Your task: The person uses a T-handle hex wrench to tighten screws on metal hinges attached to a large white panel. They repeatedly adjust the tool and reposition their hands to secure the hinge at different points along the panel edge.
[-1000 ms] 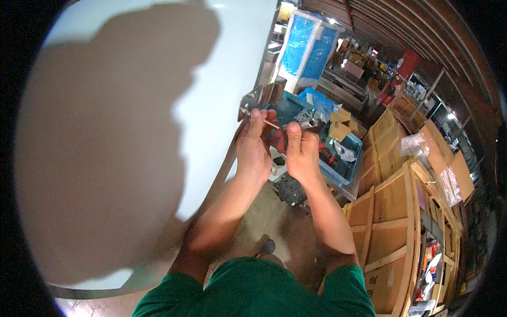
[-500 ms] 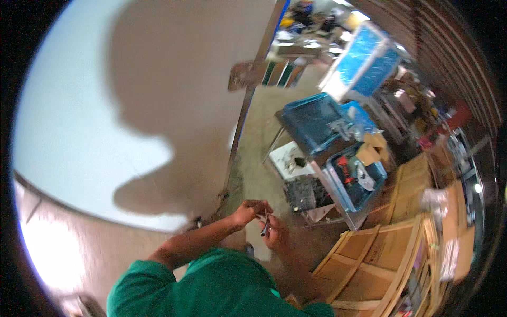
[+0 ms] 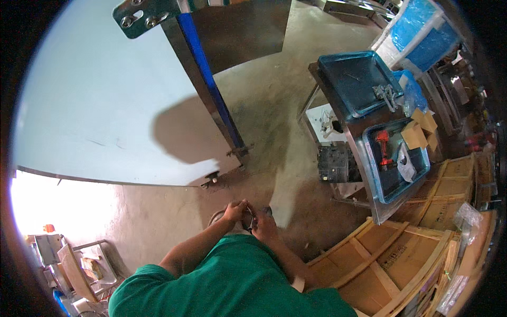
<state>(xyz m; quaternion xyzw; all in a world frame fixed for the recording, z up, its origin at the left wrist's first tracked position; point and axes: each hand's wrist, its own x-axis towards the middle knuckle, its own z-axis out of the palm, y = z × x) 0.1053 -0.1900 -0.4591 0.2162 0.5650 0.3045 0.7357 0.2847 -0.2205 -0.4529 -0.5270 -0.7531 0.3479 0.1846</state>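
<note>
Close in front of my green-shirted body, my two hands meet low in the view. My left hand (image 3: 235, 211) is closed, its fingertips pinched together near the right hand's; whatever they grip is too small to make out. My right hand (image 3: 264, 225) is curled round a small, slim, dark metal piece (image 3: 250, 220), whose exact kind does not show. Ahead and left stands a large pale panel door (image 3: 100, 105) with a blue-edged side (image 3: 202, 58). A metal hinge bracket (image 3: 142, 20) is at its top.
To the right, a metal table (image 3: 355, 138) carries blue trays (image 3: 346, 105), a red cordless drill (image 3: 383, 148) and an open cardboard box (image 3: 418, 132). A black case (image 3: 336, 164) sits beneath. Wood-framed crates (image 3: 380, 259) stand near right; a metal-framed chair (image 3: 100, 267) is at lower left.
My view has swung, so the door's blue edge and bracket now show and the table sits farther right. My hands stay close together, now lower beside my body, and my shadow on the door is smaller.
</note>
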